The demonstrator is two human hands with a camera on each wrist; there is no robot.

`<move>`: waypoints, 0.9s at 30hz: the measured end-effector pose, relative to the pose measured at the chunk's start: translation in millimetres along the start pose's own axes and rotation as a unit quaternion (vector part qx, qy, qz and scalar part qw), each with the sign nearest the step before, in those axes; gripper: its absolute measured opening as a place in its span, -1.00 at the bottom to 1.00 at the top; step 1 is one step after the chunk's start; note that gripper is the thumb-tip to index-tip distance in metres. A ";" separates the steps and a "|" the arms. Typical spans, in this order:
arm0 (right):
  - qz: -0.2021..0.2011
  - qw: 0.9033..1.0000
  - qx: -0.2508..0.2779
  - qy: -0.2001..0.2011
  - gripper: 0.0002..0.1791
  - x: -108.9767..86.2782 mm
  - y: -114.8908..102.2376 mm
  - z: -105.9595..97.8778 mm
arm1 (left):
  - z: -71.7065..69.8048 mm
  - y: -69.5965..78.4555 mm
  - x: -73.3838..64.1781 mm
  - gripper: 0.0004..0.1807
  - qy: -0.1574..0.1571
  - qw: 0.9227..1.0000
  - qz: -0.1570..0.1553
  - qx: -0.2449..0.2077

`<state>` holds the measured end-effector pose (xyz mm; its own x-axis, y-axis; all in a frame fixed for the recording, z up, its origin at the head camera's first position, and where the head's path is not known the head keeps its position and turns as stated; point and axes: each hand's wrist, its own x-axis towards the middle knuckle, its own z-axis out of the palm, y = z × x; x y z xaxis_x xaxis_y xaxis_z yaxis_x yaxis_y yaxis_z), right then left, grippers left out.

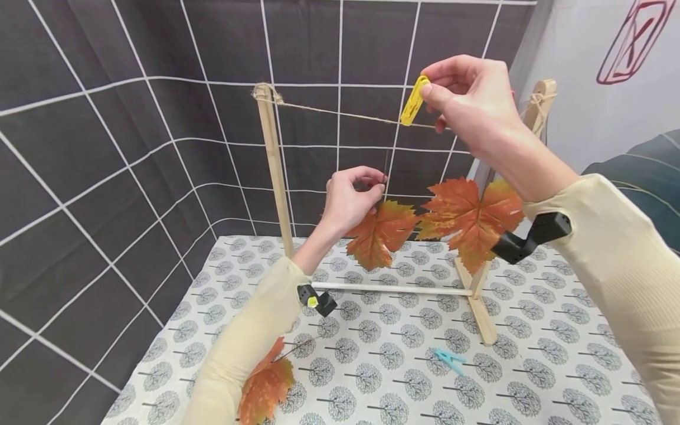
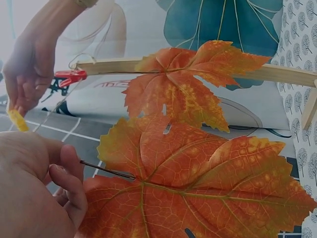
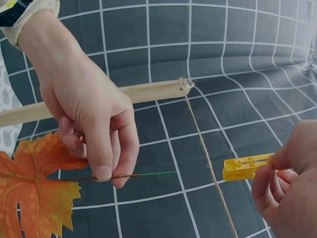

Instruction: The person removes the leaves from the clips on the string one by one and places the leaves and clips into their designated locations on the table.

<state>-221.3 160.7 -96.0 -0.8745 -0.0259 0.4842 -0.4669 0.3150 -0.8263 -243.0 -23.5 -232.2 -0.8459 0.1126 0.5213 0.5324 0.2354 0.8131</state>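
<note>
My left hand (image 1: 352, 198) pinches the thin stem of an orange maple leaf (image 1: 381, 236), which hangs below the fingers. In the right wrist view the stem's green end (image 3: 158, 173) sticks out past the fingertips toward the twine (image 3: 210, 163). Up by the twine, my right hand (image 1: 475, 97) holds a yellow clothespin (image 1: 414, 101) between thumb and fingers. The clothespin's tip overlaps the line in the head view; whether it grips the twine I cannot tell. Another orange leaf (image 1: 470, 218) hangs to the right, and a red clothespin (image 2: 70, 78) sits at the line's far end.
Two wooden posts (image 1: 273, 165) carry the twine, with a white rod (image 1: 393, 288) joining them low down. On the tree-patterned cloth (image 1: 366, 378) lie a light blue clothespin (image 1: 450, 359) and an orange leaf (image 1: 265, 383) beneath the left forearm. Dark gridded fabric (image 1: 175, 112) hangs behind.
</note>
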 end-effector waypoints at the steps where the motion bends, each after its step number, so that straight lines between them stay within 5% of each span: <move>1: 0.000 1.000 0.001 -0.003 -0.80 -0.8 0.4 -0.9 | -0.7 0.0 -0.5 -0.87 0.000 1.000 0.001 -0.002; 27: -0.021 0.998 0.013 -0.051 -0.79 -19.6 18.4 -8.6 | -21.6 -6.6 -13.7 -0.87 -0.005 1.000 -0.012 -0.012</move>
<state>-211.6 175.2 -118.2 -0.8626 -0.1360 0.4872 -0.5050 0.2868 -0.8141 -234.3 -47.5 -239.2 -0.8584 0.1169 0.4995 0.5129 0.2155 0.8310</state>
